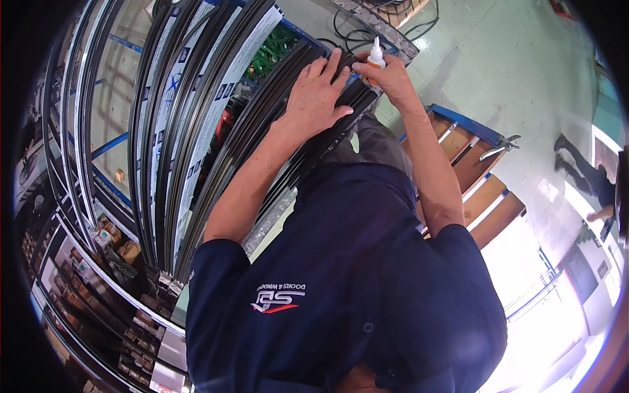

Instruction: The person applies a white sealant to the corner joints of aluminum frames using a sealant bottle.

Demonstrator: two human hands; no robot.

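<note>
My left hand [313, 99] lies over a bundle of long dark profile strips [262, 118], its fingers spread and the thumb pointing right. Just right of it, my right hand [393, 80] is closed around a small white glue bottle [375, 57] with an orange label. The bottle stands nearly upright, its narrow nozzle pointing up. My right fingertips are at the ends of the dark strips, close to my left fingers. Part of the bottle's lower body is hidden by my right hand.
More long profiles with white printed faces [216, 111] curve along the left. Green items [270, 51] lie behind the bundle. Pliers [500, 148] rest on a wooden slatted stand with a blue edge [468, 124] at right. Black cables [347, 29] run near the top. Another person's legs [580, 167] show far right.
</note>
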